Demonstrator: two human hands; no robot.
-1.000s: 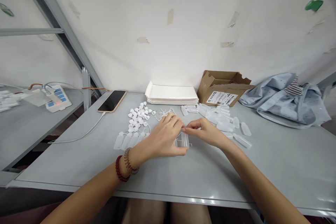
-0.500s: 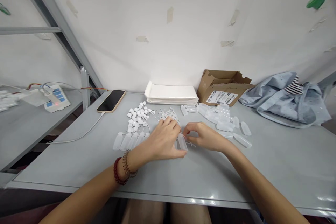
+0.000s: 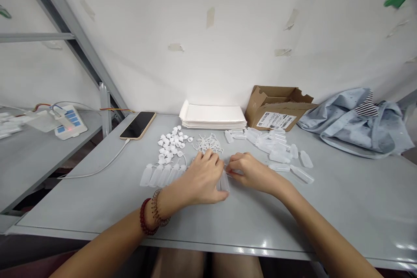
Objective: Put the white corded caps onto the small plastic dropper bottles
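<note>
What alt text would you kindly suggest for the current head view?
A person's left hand partly covers translucent tubes on a grey table, the right hand close beside. Behind are white caps, white strips and a cardboard box.

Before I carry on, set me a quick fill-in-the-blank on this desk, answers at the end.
1. The hand with bracelets at its wrist is the ____ one.
2. From the wearer's view, the caps lie to the ____ of the string pile.
3. The box stands to the ____ of the white stack.
4. The cloth is mostly light ____.

Missing words: left; left; right; blue.
</note>
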